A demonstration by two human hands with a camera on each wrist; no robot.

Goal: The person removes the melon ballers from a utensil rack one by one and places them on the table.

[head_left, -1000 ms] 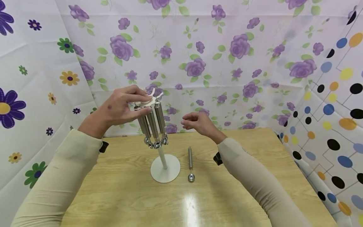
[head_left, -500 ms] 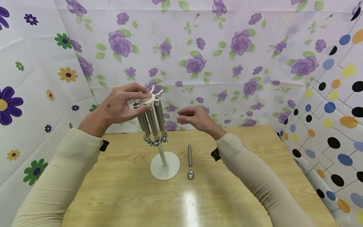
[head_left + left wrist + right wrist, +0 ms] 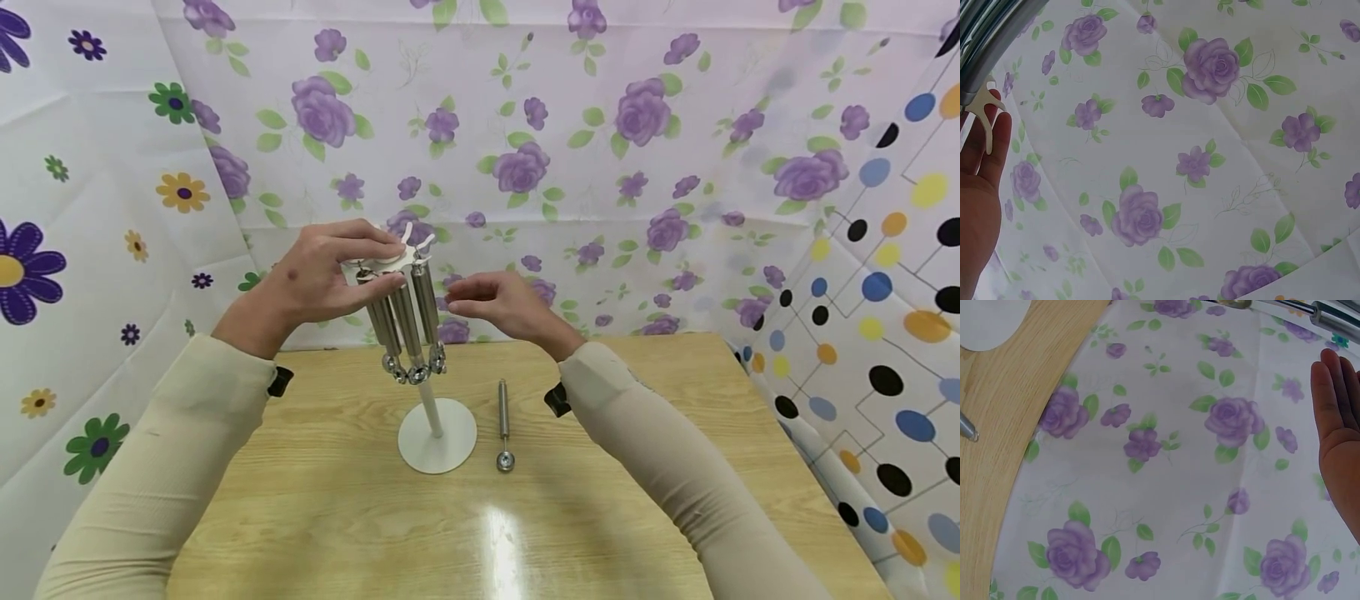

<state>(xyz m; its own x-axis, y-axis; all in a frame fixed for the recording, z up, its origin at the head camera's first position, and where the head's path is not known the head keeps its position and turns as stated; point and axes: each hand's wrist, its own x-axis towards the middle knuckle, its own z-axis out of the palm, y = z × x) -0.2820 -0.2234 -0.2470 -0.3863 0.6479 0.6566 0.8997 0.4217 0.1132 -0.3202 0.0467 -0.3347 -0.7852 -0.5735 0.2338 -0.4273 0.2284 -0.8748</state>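
A white hook stand (image 3: 435, 414) rises from a round base on the table, tilted slightly in the head view. Several steel-handled utensils (image 3: 407, 321) with small round heads hang from its top. My left hand (image 3: 322, 275) pinches the stand's white hooked top (image 3: 395, 261), thumb low and fingers above; the left wrist view shows the fingers behind a white hook (image 3: 986, 106). My right hand (image 3: 506, 307) is just right of the hanging utensils, fingers extended and holding nothing. Another steel utensil (image 3: 503, 412) with a small round head lies right of the base.
The wooden table (image 3: 360, 517) reaches back to a purple-flowered cloth (image 3: 570, 167). A daisy-patterned cloth (image 3: 112, 192) stands on the left, and a dotted cloth (image 3: 885, 333) borders the right edge.
My right hand has moved left, nearer the hanging utensils, and its fingers have straightened. My left hand keeps its hold on the stand's top.
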